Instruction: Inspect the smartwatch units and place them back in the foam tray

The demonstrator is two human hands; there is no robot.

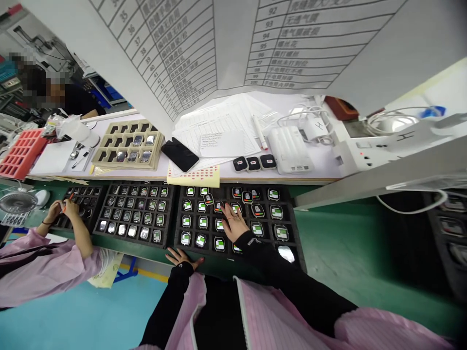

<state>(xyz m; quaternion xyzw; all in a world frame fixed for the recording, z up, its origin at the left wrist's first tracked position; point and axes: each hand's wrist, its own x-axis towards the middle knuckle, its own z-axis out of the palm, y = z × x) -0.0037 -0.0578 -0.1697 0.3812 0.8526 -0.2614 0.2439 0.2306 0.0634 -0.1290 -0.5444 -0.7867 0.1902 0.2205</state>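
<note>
A black foam tray (178, 219) in front of me holds several small watch bodies with lit green-and-white screens. My right hand (233, 221) lies flat over the tray's middle, fingers spread and pointing away from me, its fingertips on a lit watch body (220, 207). My left hand (181, 257) rests on the tray's near edge with fingers spread and holds nothing. Both of my arms are in black sleeves.
A second black tray (135, 215) of watch bodies lies to the left, then a third (82, 204) where a co-worker's hands (62, 210) in pink sleeves work. On the white shelf behind are a beige tray (127, 145), a phone (179, 154), papers, chargers (291, 148) and a red tray (20, 151).
</note>
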